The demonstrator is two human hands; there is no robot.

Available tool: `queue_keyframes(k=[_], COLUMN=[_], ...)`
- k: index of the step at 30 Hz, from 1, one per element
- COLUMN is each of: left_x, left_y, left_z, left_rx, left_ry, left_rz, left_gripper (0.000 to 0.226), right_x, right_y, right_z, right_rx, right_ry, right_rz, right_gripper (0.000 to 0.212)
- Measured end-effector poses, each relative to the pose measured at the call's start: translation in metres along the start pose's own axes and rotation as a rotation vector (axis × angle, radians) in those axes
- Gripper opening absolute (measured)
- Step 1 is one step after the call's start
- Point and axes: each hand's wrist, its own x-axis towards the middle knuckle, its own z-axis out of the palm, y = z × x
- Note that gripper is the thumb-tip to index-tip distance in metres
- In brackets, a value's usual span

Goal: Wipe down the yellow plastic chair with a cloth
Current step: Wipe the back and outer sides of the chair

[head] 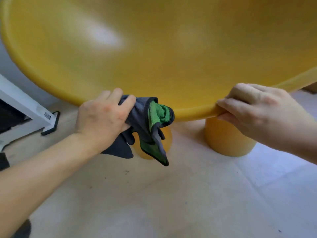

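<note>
Head cam, close up: yellow chair (154,57) fills the top of view, its smooth seat curving down to a rounded front rim. L side of that rim: left hand (103,115) grips a bunched cloth (149,122), fingers curled round it, and holds it vs the rim edge. Cloth is grey w/ a green face and dark edging; loose corners hang below the rim. R side of the rim: right hand (253,107) grips the rim itself, fingers over the top and wrapped under. Hands well apart along the rim, bare rim between them. Under the chair: a fat yellow leg (228,136) below the right hand, a 2nd leg (167,134) mostly hidden behind the hanging cloth. Chair stands on a pale floor (154,194) w/ a few dark specks. Left of the chair: a white frame (20,100) w/ a black foot (51,124) on the floor; can't tell what it belongs to.
</note>
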Motion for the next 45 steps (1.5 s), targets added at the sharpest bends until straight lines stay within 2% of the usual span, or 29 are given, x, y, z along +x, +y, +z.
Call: queue_keyframes(k=[3,8,11,13,16,18,21,23,26,28,30,33,34,36,38,40,42,45], left_x=[0.006,0.023,0.037,0.039,0.027,0.017,0.001,-0.007,-0.016,-0.021,-0.024,-0.019,-0.016,-0.012,-0.007,0.003,0.009,0.010], left_y=[0.019,0.081,0.121,0.125,0.106,0.093,0.075,0.064,0.049,0.040,0.032,0.018,0.013,0.008,0.012,0.025,0.040,0.057], left_z=[-0.007,-0.024,-0.036,-0.041,-0.050,-0.060,-0.081,-0.080,-0.068,-0.057,-0.048,-0.039,-0.034,-0.030,-0.024,-0.019,-0.018,-0.020], left_rx=[0.039,-0.051,-0.128,-0.130,-0.219,-0.382,-0.719,-0.975,-1.308,-1.229,-0.983,-0.659,-0.552,-0.428,-0.470,-0.623,-0.685,-0.797], left_ry=[-0.059,0.025,0.061,0.079,0.076,0.063,-0.101,-0.248,-0.433,-0.439,-0.253,0.040,0.097,0.170,0.171,0.136,0.180,0.167], left_rz=[-0.032,-0.077,-0.100,-0.131,-0.110,-0.048,0.052,0.005,-0.104,-0.075,-0.011,0.149,0.150,0.043,-0.142,-0.330,-0.401,-0.454], left_gripper=[0.052,0.062,0.055,0.057,0.047,0.027,0.039,0.038,0.034,0.034,0.025,0.019,0.021,0.020,0.012,0.011,0.010,0.015], right_x=[0.000,-0.003,-0.001,0.002,-0.003,-0.005,-0.005,-0.006,-0.005,0.000,0.008,0.026,0.033,0.050,0.066,0.072,0.064,0.041], right_y=[-0.002,-0.012,-0.016,-0.016,-0.022,-0.040,-0.069,-0.077,-0.078,-0.080,-0.084,-0.088,-0.088,-0.085,-0.084,-0.086,-0.093,-0.104], right_z=[0.008,0.009,0.002,-0.011,-0.038,-0.054,-0.044,-0.029,-0.022,-0.022,-0.021,-0.019,-0.016,-0.008,0.000,0.007,0.015,0.030], right_rx=[0.091,0.175,0.239,0.326,0.525,0.581,0.548,0.623,0.889,0.962,0.945,0.860,0.812,0.669,0.467,0.332,0.335,0.335], right_ry=[0.084,0.135,0.029,-0.009,0.097,0.043,-0.252,-0.237,-0.178,-0.221,-0.236,-0.164,-0.129,-0.056,0.019,0.098,0.170,0.152], right_rz=[0.045,0.155,0.222,0.332,0.524,0.437,0.312,0.357,0.501,0.564,0.596,0.618,0.616,0.600,0.558,0.476,0.385,0.262], right_gripper=[0.017,0.002,0.015,0.021,0.032,0.040,0.069,0.062,0.035,0.021,0.017,0.010,0.010,0.011,0.011,0.010,0.010,0.029])
